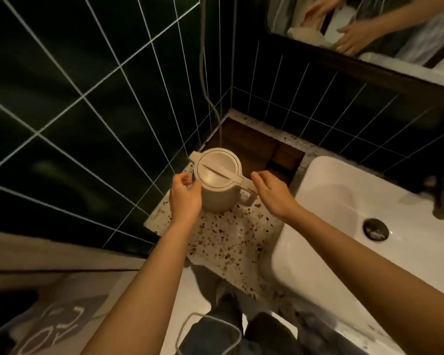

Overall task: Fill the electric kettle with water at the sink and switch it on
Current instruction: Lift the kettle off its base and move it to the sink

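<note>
A cream electric kettle stands upright on the speckled terrazzo counter, lid closed, handle pointing toward the lower right. My left hand is against the kettle's left side with fingers curled; whether it grips the wall is unclear. My right hand hovers just right of the handle, fingers loosely bent, holding nothing. A white sink with a dark drain lies to the right of the counter.
Dark green tiled walls close in on the left and back. A grey cord hangs down the wall to behind the kettle. A dark faucet stands at the sink's far right. A mirror hangs above. A mat lies on the floor.
</note>
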{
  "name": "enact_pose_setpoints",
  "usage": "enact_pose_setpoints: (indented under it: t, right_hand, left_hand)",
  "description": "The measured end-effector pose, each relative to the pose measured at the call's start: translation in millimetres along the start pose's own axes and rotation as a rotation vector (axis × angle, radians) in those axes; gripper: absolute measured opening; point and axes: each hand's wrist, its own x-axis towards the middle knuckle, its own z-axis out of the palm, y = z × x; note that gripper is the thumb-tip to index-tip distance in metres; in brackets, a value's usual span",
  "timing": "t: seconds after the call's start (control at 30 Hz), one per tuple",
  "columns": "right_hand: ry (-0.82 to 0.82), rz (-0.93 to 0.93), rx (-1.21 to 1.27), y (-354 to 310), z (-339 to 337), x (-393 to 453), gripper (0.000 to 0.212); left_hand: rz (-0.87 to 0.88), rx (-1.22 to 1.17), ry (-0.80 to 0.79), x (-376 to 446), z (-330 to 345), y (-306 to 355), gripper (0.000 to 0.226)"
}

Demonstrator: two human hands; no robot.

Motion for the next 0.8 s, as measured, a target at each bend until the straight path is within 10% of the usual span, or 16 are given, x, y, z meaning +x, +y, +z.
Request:
enact_pose_setpoints:
  t: [0.4, 0.8]
  right_hand:
    - [-0.121, 0.147, 0.124, 22, 27, 40, 0.067]
    - [-0.052, 0.151, 0.223, 21, 38, 40, 0.06]
  left_hand:
    - [-0.253, -0.247, -0.222, 61, 22, -6, 0.076]
    - [-0.162, -0.397, -0.211, 63, 30, -2, 0.037]
